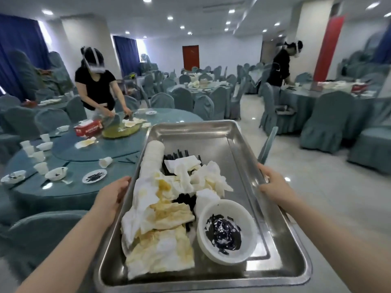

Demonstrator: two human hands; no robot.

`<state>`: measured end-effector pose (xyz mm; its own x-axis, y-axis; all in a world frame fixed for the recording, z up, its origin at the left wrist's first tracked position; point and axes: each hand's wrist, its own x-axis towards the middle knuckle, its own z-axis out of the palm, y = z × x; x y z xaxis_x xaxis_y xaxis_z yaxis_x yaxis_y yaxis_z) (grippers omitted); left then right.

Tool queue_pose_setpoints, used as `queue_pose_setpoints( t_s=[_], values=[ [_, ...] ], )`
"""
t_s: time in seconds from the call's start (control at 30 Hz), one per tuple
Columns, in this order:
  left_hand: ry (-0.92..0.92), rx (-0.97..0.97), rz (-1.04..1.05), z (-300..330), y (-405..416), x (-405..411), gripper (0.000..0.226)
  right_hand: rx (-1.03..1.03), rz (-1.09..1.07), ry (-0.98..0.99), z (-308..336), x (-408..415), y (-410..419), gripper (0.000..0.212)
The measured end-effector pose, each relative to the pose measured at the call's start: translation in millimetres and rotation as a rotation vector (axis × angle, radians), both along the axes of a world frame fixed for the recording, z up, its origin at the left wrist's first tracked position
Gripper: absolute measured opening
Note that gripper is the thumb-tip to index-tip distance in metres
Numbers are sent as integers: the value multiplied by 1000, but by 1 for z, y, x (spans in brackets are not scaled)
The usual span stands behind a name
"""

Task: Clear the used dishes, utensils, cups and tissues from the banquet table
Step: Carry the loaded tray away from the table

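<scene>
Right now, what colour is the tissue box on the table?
Red cardboard tissue box, seen from the head view.

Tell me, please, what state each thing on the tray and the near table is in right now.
Metal tray: held level at both long rims.
Left hand: grips the left rim.
Right hand: grips the right rim.
White bowl: upright, smeared with dark residue.
Tissues: crumpled, stained yellow.
Cup stack: lying on its side.
Tipped cup: on its side, on the table.

silver tray (239,142), yellow-stained white tissues (160,218) — teal tablecloth (63,195)
</scene>
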<state>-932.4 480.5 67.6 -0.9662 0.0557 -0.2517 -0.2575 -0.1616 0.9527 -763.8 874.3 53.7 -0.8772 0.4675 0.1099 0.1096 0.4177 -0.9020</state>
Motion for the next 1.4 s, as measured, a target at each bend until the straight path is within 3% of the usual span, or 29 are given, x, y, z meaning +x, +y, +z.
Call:
queue_pose_setpoints(
  t_s=[0.27,0.43,0.6,0.93,1.4],
  values=[
    [15,-1,-317,-13,199,-136,21,-67,-339,40,-22,-18,124,80],
    [11,-21,-463,-9,351,-179,12,-94,-519,37,-20,-13,226,81],
    [4,-7,-582,-12,517,-210,22,-117,-644,52,-20,-16,357,77],
    [-36,-37,-615,-10,791,-272,19,-79,-687,-22,-7,-75,620,83],
    [-115,-35,-597,-33,1134,-462,19,-44,-671,-48,-10,-253,947,81]
  ],
)
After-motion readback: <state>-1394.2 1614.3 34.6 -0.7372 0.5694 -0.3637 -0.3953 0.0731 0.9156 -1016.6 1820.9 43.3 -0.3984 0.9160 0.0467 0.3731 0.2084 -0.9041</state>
